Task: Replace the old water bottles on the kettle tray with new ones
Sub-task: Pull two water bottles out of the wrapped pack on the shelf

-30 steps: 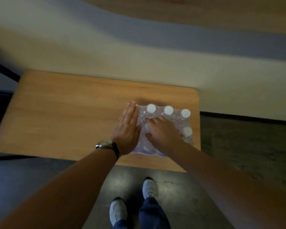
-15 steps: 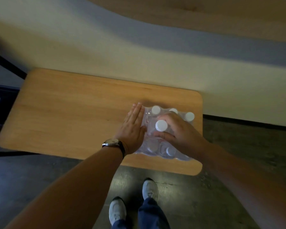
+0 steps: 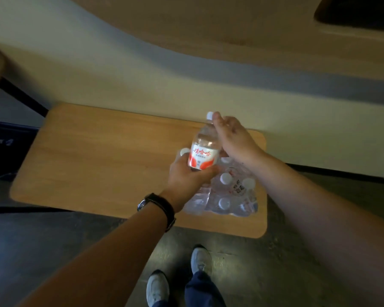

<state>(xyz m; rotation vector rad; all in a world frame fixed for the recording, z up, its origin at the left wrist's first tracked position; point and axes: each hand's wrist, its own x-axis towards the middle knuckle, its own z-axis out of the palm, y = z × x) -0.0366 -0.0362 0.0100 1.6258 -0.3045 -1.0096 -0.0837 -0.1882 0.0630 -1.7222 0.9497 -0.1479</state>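
Note:
A clear water bottle (image 3: 203, 151) with a white cap and a red-and-white label is held up, tilted slightly, above the table. My left hand (image 3: 186, 179) grips its lower end from below. Along the bottle's neck and shoulder lies my right hand (image 3: 233, 138), with the thumb up by the cap. Under both hands a shrink-wrapped pack of bottles (image 3: 228, 196) with white caps lies on the right part of the wooden table (image 3: 98, 156), its plastic torn open. No kettle tray is in view.
The table stands against a pale wall (image 3: 142, 80); its right and near edges are close to the pack. A dark object (image 3: 2, 151) sits off the table's left end. My shoes (image 3: 201, 260) are on the dark floor below.
My right hand has pulled one bottle up out of the pack. My left hand left the side of the pack and took hold of the bottle's lower end.

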